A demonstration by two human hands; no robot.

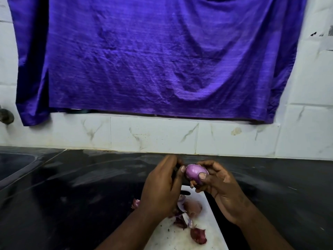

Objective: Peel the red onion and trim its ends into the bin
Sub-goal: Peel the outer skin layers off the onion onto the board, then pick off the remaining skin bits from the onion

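Note:
A peeled, glossy purple red onion (195,171) is held above the far end of a white cutting board (207,210). My right hand (221,186) grips it from the right, thumb pressed on its front, with a scrap of dry skin hanging below. My left hand (162,188) is curled round a dark handle, seemingly a knife (175,171), whose blade is hidden. Its thumb tip touches the onion's left end. Several loose onion skins (191,208) lie on the board under the hands. No bin is in view.
The board lies on a black stone counter (81,195). A sink (12,166) is set into the counter at far left. White marbled tiles (155,136) back the counter, and a purple cloth (153,60) hangs over the wall above.

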